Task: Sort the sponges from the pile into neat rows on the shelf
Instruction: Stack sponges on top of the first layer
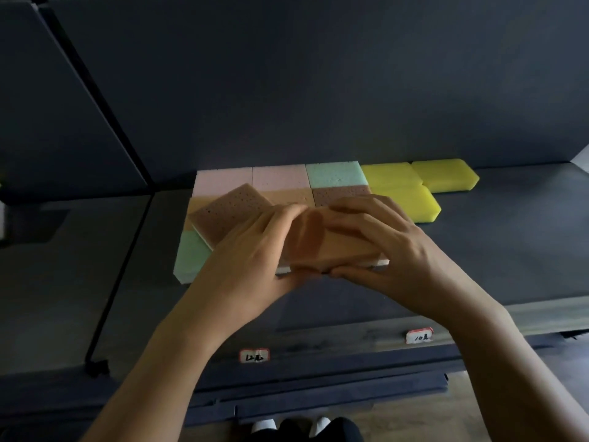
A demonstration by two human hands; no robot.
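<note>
Your left hand [251, 250] and right hand [385, 247] together grip the orange sponge [334, 247] near the shelf's [510, 250] front edge, at 6 o'clock of the laid block. Back row [280, 177] and yellow sponges [414, 189] look settled — the brown sponge [226, 212], askew at 10 o'clock, is seemingly not yet placed.

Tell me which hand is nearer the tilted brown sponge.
Left. The left hand sits against the lower-right edge of the tilted brown sponge; the right hand is farther right, gripping the orange sponge.
</note>
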